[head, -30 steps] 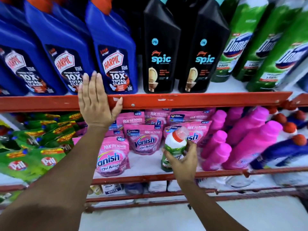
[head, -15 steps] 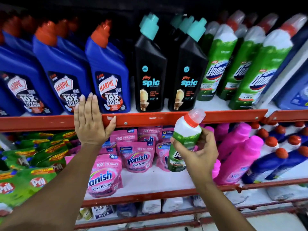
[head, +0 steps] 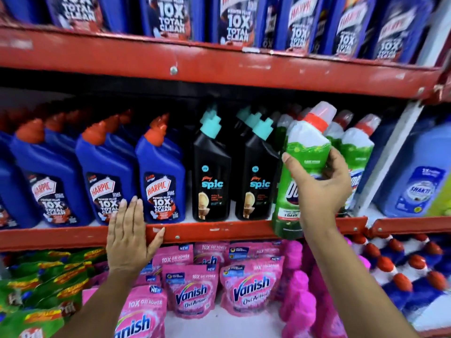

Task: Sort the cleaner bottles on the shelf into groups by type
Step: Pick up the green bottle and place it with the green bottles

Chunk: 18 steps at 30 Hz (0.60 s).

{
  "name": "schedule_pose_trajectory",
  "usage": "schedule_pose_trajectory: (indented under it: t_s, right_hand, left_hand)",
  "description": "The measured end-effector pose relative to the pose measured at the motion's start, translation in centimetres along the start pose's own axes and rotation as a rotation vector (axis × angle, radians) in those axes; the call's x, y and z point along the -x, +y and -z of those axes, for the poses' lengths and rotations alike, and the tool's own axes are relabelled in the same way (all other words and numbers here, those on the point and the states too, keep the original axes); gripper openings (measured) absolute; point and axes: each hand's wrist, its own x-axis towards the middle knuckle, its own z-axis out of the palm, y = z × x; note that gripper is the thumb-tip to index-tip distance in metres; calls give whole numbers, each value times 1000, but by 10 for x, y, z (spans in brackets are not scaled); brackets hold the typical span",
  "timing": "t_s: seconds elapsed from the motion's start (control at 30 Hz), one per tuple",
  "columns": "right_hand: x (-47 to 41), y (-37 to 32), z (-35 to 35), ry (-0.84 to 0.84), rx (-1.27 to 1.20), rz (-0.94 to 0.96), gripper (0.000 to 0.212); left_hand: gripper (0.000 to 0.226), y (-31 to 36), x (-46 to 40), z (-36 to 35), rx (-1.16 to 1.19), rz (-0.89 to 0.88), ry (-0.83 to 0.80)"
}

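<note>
My right hand (head: 319,189) grips a green Domex bottle (head: 301,152) with a white shoulder and red-and-clear cap, held tilted in front of the middle shelf. Its base overlaps the red shelf edge (head: 219,231). Behind it stand more green Domex bottles (head: 357,152). To their left are two black Spic bottles (head: 211,176) with teal caps, then blue Harpic bottles (head: 161,176) with orange caps. My left hand (head: 130,236) lies flat on the shelf edge below the Harpic bottles, fingers together and holding nothing.
The top shelf holds more blue Harpic bottles (head: 234,18). Pink Vanish pouches (head: 192,291), pink bottles (head: 297,298), green Pril pouches (head: 44,289) and blue-and-white bottles with red caps (head: 400,276) fill the lower shelf. A pale blue Shakti jug (head: 419,176) stands right of a white upright (head: 390,154).
My right hand has lifted the green bottle from the lower shelf up to the middle shelf, next to the other green bottles. The view has tilted upward. My left hand stays on the shelf edge.
</note>
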Motion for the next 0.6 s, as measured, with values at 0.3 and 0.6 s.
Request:
schedule_pose_trajectory:
  t_s: [0.3,0.6]
  right_hand:
    - [-31,14,-6,-41,28,-56,99]
    - [-34,34,-6,-133,186,-81,97]
  left_hand:
    - [77,-1,-3,2,28,21,-86]
    - [79,1,-3,8,46,35,-161]
